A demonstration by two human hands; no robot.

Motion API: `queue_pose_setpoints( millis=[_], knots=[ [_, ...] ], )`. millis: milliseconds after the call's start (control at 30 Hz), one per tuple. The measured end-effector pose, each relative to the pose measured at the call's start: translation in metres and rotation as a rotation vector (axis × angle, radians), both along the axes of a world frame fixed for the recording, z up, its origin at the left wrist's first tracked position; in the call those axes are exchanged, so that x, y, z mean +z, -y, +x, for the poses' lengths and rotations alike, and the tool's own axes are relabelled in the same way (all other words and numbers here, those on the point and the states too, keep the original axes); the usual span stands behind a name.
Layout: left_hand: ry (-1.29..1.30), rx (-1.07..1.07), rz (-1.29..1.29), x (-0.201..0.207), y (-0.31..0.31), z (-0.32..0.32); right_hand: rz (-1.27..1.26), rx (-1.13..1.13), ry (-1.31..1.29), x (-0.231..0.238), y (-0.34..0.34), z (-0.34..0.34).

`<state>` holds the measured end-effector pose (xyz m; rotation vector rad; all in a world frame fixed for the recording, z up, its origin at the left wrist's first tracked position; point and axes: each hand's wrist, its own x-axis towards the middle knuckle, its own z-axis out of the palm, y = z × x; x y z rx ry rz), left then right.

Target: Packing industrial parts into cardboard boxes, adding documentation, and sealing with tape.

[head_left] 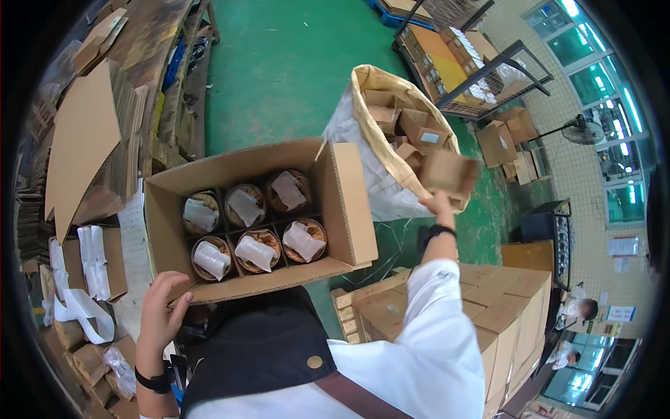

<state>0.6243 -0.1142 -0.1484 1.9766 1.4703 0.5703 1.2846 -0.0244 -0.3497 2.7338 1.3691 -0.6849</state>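
In front of me stands a cardboard carton [258,285] with its top flaps up. Thin dividers part it into cells, and each cell holds a round brown-lined container [303,241] topped with a white wrapped packet [257,253]. My left hand [165,307] is closed at the carton's near left corner, thumb and fingers about its edge. Out to the right, my right hand [440,206] grips a small brown cardboard box [450,173], blurred by motion, over the rim of a large white woven sack [377,174]. Inside the sack lie several brown cardboard boxes [422,129].
Flat cardboard sheets [84,140] stack at the left by a wooden workbench [150,42]. White wrapped packets [94,262] lie near my left. Stacked cartons [488,307] sit on a pallet [345,314] at my right. A wheeled cage cart [481,84] stands beyond the sack.
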Motion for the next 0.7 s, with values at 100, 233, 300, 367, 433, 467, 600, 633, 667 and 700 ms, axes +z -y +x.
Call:
queue_pose_setpoints(
  millis=[100,233,300,367,433,467,600,633,667,700],
  knots=[
    [-0.158,0.202,0.025,-0.033,0.023,-0.027,0.571,0.079,-0.577,-0.034,0.012,-0.066],
    [-0.241,0.693,0.139,-0.121,0.036,-0.077,0.401,-0.19,-1.141,0.07,0.05,-0.213],
    [0.22,0.768,-0.397,-0.103,0.008,-0.056,0.244,0.275,-0.778,0.051,0.065,-0.216],
    [0.413,0.682,-0.323,-0.134,0.015,-0.06,0.396,0.387,-0.619,0.072,0.056,-0.259],
    [0.17,0.641,-0.429,-0.141,0.011,-0.065,0.276,0.342,-0.584,0.065,0.048,-0.248],
    [0.079,0.659,-0.391,-0.136,0.008,-0.061,0.281,0.374,-0.733,0.07,0.048,-0.25],
    [0.104,0.613,-0.395,-0.13,-0.004,-0.057,0.325,0.311,-0.703,0.044,0.054,-0.23],
    [0.126,0.589,-0.385,-0.138,-0.004,-0.059,0.387,0.297,-0.645,0.035,0.052,-0.222],
    [0.188,0.558,-0.243,-0.148,0.002,-0.06,0.343,0.317,-0.595,0.021,0.052,-0.206],
    [0.181,0.51,-0.224,-0.142,0.009,-0.064,0.304,0.32,-0.534,0.013,0.051,-0.199]
  ],
)
